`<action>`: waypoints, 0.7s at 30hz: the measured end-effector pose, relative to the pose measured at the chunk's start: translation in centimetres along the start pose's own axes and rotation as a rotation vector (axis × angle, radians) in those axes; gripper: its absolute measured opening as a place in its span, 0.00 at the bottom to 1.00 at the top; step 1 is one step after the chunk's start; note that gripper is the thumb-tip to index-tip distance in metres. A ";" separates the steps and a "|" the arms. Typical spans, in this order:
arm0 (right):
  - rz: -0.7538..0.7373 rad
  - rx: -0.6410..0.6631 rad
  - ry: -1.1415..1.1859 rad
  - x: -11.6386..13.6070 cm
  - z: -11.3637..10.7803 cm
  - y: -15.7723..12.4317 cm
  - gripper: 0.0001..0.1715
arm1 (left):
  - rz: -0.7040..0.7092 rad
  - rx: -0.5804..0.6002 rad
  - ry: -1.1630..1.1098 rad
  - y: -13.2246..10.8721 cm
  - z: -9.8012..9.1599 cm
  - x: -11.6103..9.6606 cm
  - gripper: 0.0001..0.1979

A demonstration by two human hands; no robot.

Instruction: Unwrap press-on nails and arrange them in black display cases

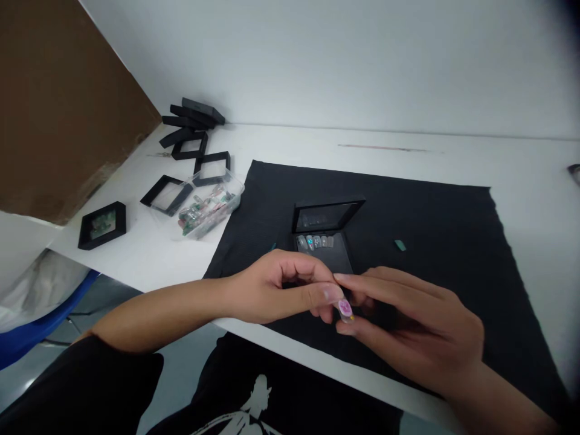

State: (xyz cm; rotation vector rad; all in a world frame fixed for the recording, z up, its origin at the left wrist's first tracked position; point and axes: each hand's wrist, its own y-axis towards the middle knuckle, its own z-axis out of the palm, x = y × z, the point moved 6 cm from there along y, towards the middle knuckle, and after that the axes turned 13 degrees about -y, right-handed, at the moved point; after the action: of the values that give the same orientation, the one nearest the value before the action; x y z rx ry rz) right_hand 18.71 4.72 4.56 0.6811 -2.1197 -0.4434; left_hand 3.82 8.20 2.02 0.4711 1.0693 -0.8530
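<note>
Head view: black cloth [430, 229] on worktop [290, 145]; open display case [324, 232] just beyond the grip, five nails seated. Left hand [272, 287] and right hand [421, 326] pinch pink press-on nail [345, 309], not yet placed.

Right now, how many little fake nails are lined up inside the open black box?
5, in one row across the open black box on the black cloth, just beyond the left hand. They are small and blurry, so more may be hidden.
</note>
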 end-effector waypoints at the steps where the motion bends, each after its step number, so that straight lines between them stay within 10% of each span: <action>1: -0.001 0.002 0.015 0.0 0.1 0.0 0.25 | -0.013 0.010 -0.020 0.0 0.1 0.1 0.07; 14: 0.049 0.047 0.039 -0.4 0.5 0.0 0.23 | -0.005 -0.004 -0.059 0.6 -0.2 0.8 0.11; 21: 0.077 -0.014 -0.053 -0.3 0.0 -0.2 0.19 | -0.062 -0.028 -0.041 0.8 -1.0 0.9 0.29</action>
State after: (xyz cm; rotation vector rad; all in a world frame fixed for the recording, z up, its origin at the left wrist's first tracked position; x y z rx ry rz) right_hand 18.92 4.72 4.32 0.5836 -2.1825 -0.4387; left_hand 4.08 9.04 0.74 0.3973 1.0609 -0.8981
